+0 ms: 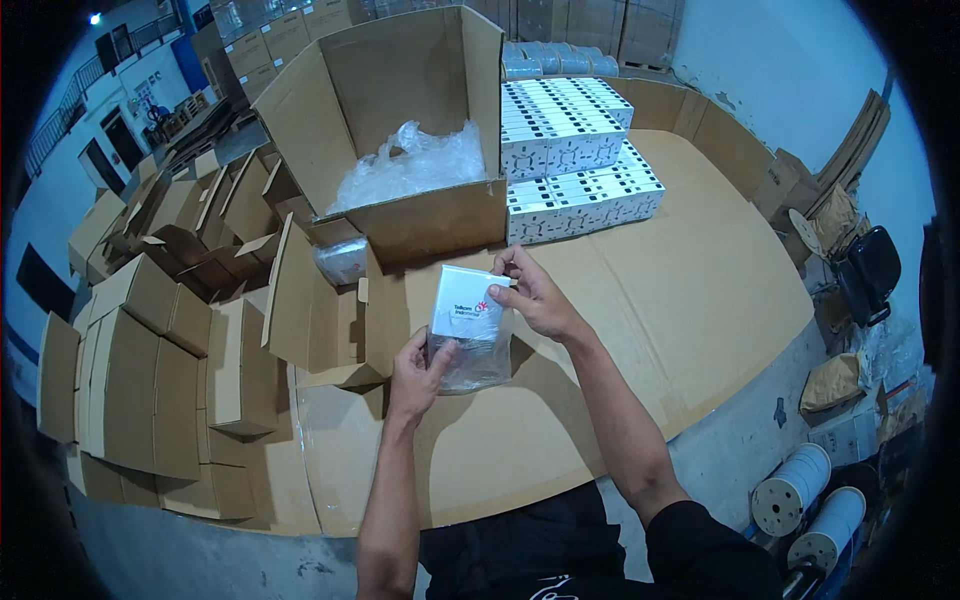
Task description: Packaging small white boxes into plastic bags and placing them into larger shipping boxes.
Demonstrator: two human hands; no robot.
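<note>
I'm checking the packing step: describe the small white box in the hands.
The small white box is flat, square and glossy, like card, with a small mark on its face. It tilts upright above the cardboard table, half inside a clear plastic bag. The right hand pinches its top corner; the left hand holds the bag below.

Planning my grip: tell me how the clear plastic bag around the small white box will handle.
The clear plastic bag looks thin and crinkled, so probably floppy and slippery. The small white box keeps flat faces between the left hand and right hand, so likely stiff and light.
</note>
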